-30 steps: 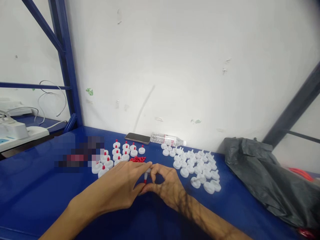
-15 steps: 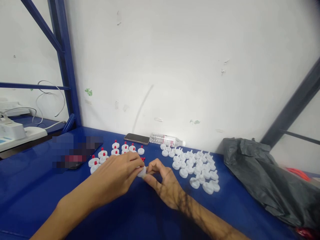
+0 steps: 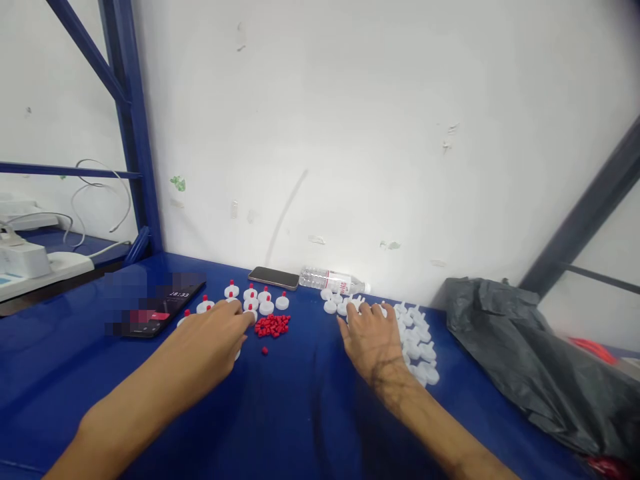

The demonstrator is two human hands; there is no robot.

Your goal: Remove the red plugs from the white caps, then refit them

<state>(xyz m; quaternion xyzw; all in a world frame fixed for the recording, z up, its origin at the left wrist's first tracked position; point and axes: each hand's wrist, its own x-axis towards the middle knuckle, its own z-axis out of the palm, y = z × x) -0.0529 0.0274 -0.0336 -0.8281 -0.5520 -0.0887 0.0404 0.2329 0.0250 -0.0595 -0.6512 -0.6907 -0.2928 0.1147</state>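
My left hand (image 3: 217, 337) is at the left group of white nozzle caps with red tips (image 3: 267, 305). Its fingers are curled closed; the white rim of a nozzle cap (image 3: 237, 355) peeks out beneath them, the rest hidden by the hand. My right hand (image 3: 373, 337) reaches over the right group of plain white nozzle caps (image 3: 413, 333), palm down. Its fingers are bent and somewhat apart, with the fingertips among the caps. Between the hands lies a pile of small red tips (image 3: 273, 325), and one loose red tip (image 3: 265, 351) sits nearer me.
A dark phone (image 3: 273, 277) and a clear water bottle (image 3: 333, 280) lie along the wall. Another phone (image 3: 170, 307) with a lit screen is at left. A black plastic bag (image 3: 520, 353) covers the right side of the blue table (image 3: 300, 427). Blue frame posts (image 3: 131, 120) stand left.
My hands were together at the middle on one white cap; they have parted, the left moving left to the red-tipped caps, the right moving right over the plain ones. The red pile is uncovered.
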